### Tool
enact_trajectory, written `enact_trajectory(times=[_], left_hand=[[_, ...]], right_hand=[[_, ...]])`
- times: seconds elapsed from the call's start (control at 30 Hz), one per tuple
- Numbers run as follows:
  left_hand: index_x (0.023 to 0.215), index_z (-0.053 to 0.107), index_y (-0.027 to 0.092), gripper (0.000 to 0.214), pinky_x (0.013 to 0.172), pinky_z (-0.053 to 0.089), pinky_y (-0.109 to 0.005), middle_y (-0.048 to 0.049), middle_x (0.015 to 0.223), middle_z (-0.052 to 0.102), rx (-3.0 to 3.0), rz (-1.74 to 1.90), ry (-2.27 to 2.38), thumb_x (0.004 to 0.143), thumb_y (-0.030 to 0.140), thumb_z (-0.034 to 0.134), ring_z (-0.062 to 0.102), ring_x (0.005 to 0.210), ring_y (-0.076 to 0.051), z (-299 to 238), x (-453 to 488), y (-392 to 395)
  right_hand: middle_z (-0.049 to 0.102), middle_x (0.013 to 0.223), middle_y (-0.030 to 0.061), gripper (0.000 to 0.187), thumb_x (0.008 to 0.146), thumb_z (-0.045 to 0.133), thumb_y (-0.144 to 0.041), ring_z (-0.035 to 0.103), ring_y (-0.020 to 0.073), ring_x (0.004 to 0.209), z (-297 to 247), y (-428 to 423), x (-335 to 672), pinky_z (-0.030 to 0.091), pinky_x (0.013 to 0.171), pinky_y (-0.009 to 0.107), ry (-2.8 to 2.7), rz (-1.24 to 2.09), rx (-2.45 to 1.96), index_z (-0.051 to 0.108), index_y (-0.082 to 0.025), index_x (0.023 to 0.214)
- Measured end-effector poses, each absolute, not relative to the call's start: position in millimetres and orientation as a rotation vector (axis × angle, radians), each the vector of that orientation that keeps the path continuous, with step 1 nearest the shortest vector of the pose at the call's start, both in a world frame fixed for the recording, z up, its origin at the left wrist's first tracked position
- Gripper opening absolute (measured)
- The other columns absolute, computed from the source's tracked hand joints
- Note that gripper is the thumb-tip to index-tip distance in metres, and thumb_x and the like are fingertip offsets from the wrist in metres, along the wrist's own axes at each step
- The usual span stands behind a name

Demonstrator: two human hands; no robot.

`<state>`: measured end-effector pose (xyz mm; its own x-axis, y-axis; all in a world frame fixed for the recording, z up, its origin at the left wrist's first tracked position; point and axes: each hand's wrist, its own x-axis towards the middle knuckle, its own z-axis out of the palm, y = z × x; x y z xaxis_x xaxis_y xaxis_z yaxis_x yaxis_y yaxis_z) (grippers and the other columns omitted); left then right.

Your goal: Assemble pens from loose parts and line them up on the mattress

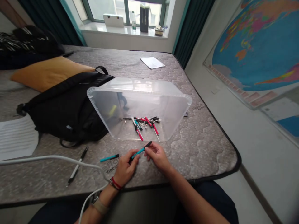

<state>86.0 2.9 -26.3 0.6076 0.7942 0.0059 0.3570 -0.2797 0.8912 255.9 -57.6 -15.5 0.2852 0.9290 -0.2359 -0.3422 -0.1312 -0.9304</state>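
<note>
Left hand (126, 168) and right hand (158, 156) pinch one teal-and-black pen (141, 150); one loose teal pen (108, 158) and one black-and-white pen (76, 170) lie on the mattress (201, 149).

Both forearms (188, 193) slanted inward; the left grip (127, 165) and right grip (157, 155) sat close together, each pinched.

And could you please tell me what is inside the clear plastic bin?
The clear plastic bin holds a pile of red, teal, black and white pen pieces; overlapping ones partly hide those beneath.
</note>
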Motion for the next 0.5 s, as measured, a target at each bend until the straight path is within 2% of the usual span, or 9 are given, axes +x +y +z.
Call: enact_trajectory(times=[0.1,0.17,0.33,0.5], left_hand=[[0.106,0.061,0.018,0.025,0.065,0.048,-0.025,0.0012,0.069,0.066,1.912,0.576,0.879,0.092,0.036,0.050,0.062,0.063,-0.014,-21,86,1],[0.105,0.060,0.018,0.023,0.066,0.047,-0.025,0.0014,0.070,0.065,1.930,0.593,0.863,0.092,0.035,0.050,0.061,0.063,-0.014,-18,87,-1],[0.102,0.062,0.018,0.023,0.067,0.048,-0.025,0.0007,0.070,0.065,1.934,0.656,0.849,0.091,0.036,0.052,0.061,0.064,-0.014,-15,88,-7],[0.100,0.063,0.018,0.027,0.077,0.049,-0.029,-0.0054,0.089,0.068,2.005,0.715,0.942,0.093,0.038,0.046,0.064,0.083,-0.019,-14,89,-22]], right_hand=[[0.062,0.073,-0.0006,0.042,0.076,0.071,-0.041,0.058,0.0123,0.063,-13,-60,257,0.043,0.050,0.020,-0.621,1.232,-1.194,0.064,-0.019,0.112],[0.062,0.074,-0.0009,0.046,0.076,0.072,-0.039,0.058,0.0121,0.065,-10,-63,258,0.044,0.052,0.020,-0.633,1.241,-1.160,0.063,-0.020,0.116],[0.065,0.077,0.0008,0.032,0.070,0.077,-0.040,0.059,0.0132,0.070,1,-71,260,0.046,0.057,0.021,-0.681,1.272,-1.138,0.070,-0.018,0.093],[0.065,0.071,-0.0011,0.033,0.065,0.081,-0.040,0.059,0.0117,0.066,3,-74,257,0.046,0.055,0.020,-0.649,1.317,-1.178,0.067,-0.017,0.085]])
